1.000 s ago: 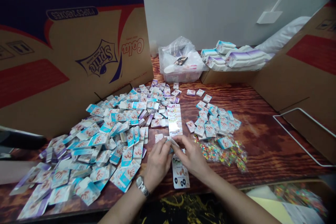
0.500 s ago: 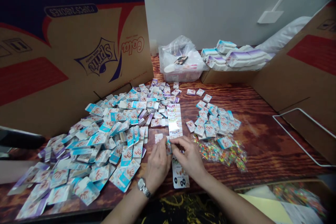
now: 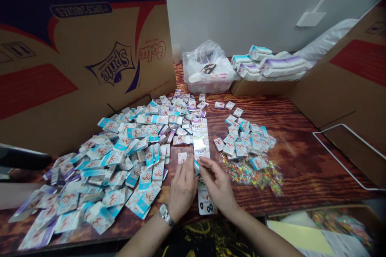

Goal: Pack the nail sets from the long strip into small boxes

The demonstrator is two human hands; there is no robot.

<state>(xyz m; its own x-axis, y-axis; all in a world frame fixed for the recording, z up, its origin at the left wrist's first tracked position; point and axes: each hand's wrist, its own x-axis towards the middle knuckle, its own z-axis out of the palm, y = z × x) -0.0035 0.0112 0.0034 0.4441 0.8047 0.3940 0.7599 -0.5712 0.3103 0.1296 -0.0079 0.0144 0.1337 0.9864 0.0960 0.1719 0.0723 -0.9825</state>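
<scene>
My left hand (image 3: pixel 183 184) and my right hand (image 3: pixel 219 188) meet over the table. Between their fingertips they grip a small blue-and-white box (image 3: pixel 197 166), mostly covered by the fingers. Beneath the hands lies a long printed strip (image 3: pixel 200 136); its near part (image 3: pixel 207 204) shows below them, and I cannot tell whether it is one piece. Just beyond my left hand a small box (image 3: pixel 181 158) lies flat. To the left spreads a heap of similar small boxes (image 3: pixel 120 156), and to the right is a smaller group of boxes (image 3: pixel 241 142).
Clear packets of colourful bits (image 3: pixel 256 174) lie right of my hands. Large cardboard cartons (image 3: pixel 90 40) stand left and right. At the back are a plastic tub with bags (image 3: pixel 208 84) and a box of wrapped packs (image 3: pixel 265 86). Part of another person's arm (image 3: pixel 15 196) shows at left.
The small box has turned slightly between my fingertips, and my fingers have shifted around it. The heap and the other boxes look the same.
</scene>
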